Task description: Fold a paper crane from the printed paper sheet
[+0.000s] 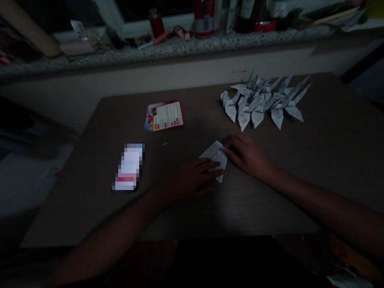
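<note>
A folded sheet of printed paper [214,151] lies on the table between my hands. My left hand [195,176] rests flat on its near left part, fingers stretched out and slightly spread over it. At the paper's right corner, the thumb and fingertips of my right hand [247,154] are closed on the edge in a pinch. Beyond my right hand stands a cluster of several folded paper cranes [259,106], made of similar printed paper, with pointed wings and tails upward.
A lit phone [129,167] with a blurred screen lies on the brown table [270,212] at left. Farther back is a small stack of printed cards [166,116]. A granite window sill [168,50] behind the table holds a jar [156,24], a red can [204,18] and clutter.
</note>
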`<action>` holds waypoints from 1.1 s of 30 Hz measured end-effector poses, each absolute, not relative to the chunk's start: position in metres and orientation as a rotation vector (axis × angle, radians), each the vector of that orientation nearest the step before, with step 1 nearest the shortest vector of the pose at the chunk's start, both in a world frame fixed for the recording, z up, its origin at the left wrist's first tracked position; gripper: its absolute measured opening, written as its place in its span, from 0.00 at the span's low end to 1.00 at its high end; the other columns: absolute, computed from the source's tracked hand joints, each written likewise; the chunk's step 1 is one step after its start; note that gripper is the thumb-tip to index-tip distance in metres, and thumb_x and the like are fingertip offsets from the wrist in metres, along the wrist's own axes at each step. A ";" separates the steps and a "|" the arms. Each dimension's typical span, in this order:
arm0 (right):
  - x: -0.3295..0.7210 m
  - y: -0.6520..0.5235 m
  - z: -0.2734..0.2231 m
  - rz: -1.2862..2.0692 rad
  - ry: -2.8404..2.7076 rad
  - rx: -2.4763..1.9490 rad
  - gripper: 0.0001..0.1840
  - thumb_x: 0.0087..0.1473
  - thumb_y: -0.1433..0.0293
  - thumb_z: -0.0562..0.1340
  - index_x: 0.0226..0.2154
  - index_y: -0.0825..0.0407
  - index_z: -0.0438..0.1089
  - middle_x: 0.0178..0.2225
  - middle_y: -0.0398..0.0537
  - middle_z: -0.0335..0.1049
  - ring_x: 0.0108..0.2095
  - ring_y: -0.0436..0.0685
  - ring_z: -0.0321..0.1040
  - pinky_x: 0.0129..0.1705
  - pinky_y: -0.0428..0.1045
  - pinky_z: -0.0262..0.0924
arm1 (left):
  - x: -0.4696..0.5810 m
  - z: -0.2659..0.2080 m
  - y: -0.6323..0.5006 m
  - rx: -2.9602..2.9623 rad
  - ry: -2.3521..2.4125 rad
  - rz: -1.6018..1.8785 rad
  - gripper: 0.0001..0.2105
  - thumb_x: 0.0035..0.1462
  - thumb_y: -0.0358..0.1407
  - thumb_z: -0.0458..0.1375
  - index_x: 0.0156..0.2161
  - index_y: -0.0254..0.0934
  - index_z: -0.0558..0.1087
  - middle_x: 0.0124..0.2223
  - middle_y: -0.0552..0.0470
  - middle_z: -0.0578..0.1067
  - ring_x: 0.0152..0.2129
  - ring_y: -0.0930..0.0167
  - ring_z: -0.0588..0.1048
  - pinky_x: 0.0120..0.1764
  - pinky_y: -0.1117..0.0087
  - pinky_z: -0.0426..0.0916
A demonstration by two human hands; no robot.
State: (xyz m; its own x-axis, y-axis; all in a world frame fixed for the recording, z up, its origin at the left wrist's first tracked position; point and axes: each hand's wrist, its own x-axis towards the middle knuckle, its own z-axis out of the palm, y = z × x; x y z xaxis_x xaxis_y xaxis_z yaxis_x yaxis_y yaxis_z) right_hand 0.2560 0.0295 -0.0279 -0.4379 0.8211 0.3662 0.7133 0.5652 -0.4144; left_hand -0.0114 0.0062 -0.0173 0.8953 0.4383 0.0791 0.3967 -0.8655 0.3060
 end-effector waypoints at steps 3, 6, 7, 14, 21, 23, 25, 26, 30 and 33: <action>0.267 0.008 -0.022 0.229 -2.449 -1.112 0.23 0.70 0.62 0.56 0.62 0.53 0.65 0.62 0.62 0.69 0.61 0.68 0.66 0.60 0.65 0.64 | -0.011 -0.015 0.005 2.778 0.643 0.220 0.26 0.72 0.48 0.53 0.69 0.43 0.63 0.71 0.46 0.63 0.68 0.58 0.62 0.66 0.52 0.62; 0.278 -0.012 -0.026 0.261 -2.687 -0.927 0.36 0.70 0.60 0.57 0.74 0.50 0.47 0.72 0.58 0.55 0.71 0.67 0.53 0.70 0.69 0.52 | -0.011 -0.014 0.004 2.781 0.652 0.207 0.26 0.72 0.48 0.53 0.69 0.43 0.63 0.71 0.46 0.63 0.67 0.57 0.62 0.65 0.52 0.62; 0.281 -0.017 -0.029 0.276 -2.732 -0.885 0.38 0.70 0.60 0.56 0.75 0.49 0.42 0.73 0.57 0.51 0.72 0.66 0.50 0.71 0.68 0.49 | -0.011 -0.014 0.004 2.781 0.653 0.198 0.26 0.72 0.48 0.52 0.69 0.43 0.63 0.71 0.45 0.63 0.67 0.57 0.62 0.65 0.52 0.62; 0.290 -0.017 -0.038 0.379 -2.768 -0.969 0.37 0.72 0.64 0.51 0.75 0.44 0.34 0.75 0.48 0.44 0.73 0.59 0.44 0.74 0.65 0.42 | -0.010 -0.012 0.005 2.781 0.648 0.194 0.25 0.72 0.47 0.53 0.68 0.42 0.65 0.71 0.44 0.63 0.68 0.57 0.62 0.66 0.52 0.62; 0.290 -0.011 -0.038 0.329 -2.686 -1.137 0.34 0.73 0.64 0.48 0.75 0.40 0.36 0.74 0.45 0.47 0.73 0.59 0.43 0.74 0.67 0.42 | -0.010 -0.011 0.005 2.762 0.633 0.213 0.24 0.71 0.46 0.54 0.68 0.44 0.65 0.71 0.46 0.64 0.68 0.58 0.61 0.65 0.52 0.62; 0.288 -0.011 -0.037 0.320 -2.662 -1.179 0.33 0.73 0.63 0.48 0.75 0.40 0.37 0.74 0.46 0.48 0.73 0.60 0.45 0.73 0.67 0.43 | -0.010 -0.012 0.005 2.753 0.640 0.213 0.24 0.71 0.46 0.54 0.68 0.44 0.64 0.71 0.45 0.64 0.68 0.58 0.61 0.65 0.52 0.62; 0.286 -0.011 -0.037 0.304 -2.628 -1.224 0.34 0.73 0.61 0.49 0.75 0.41 0.38 0.74 0.48 0.48 0.73 0.62 0.46 0.72 0.68 0.45 | -0.010 -0.013 0.004 2.750 0.643 0.212 0.24 0.71 0.47 0.54 0.68 0.45 0.64 0.71 0.46 0.63 0.68 0.59 0.60 0.66 0.52 0.61; 0.285 -0.010 -0.037 0.288 -2.603 -1.249 0.35 0.73 0.60 0.50 0.75 0.41 0.38 0.74 0.49 0.48 0.73 0.63 0.47 0.72 0.69 0.45 | -0.010 -0.013 0.004 2.753 0.642 0.213 0.25 0.71 0.47 0.53 0.69 0.45 0.64 0.71 0.46 0.63 0.69 0.59 0.60 0.66 0.51 0.61; 0.285 -0.004 -0.037 0.230 -2.560 -1.304 0.38 0.71 0.57 0.52 0.75 0.43 0.37 0.74 0.52 0.48 0.73 0.65 0.47 0.72 0.70 0.45 | -0.010 -0.016 0.001 2.769 0.680 0.209 0.26 0.71 0.50 0.53 0.69 0.45 0.63 0.71 0.47 0.63 0.68 0.57 0.60 0.67 0.50 0.60; 0.287 -0.001 -0.037 0.218 -2.552 -1.308 0.38 0.71 0.57 0.52 0.75 0.44 0.36 0.74 0.54 0.47 0.73 0.65 0.46 0.71 0.70 0.45 | -0.008 -0.016 -0.001 2.770 0.700 0.204 0.26 0.72 0.49 0.52 0.69 0.44 0.63 0.71 0.46 0.63 0.68 0.57 0.61 0.66 0.51 0.61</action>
State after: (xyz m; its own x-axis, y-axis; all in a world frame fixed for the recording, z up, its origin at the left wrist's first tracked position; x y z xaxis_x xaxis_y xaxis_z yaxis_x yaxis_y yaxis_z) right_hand 0.2873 -0.0010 -0.0370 -0.5583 0.8131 0.1650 0.7733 0.5820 -0.2516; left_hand -0.0080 -0.0012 -0.0161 0.8730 0.4829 0.0684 0.4440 -0.8448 0.2986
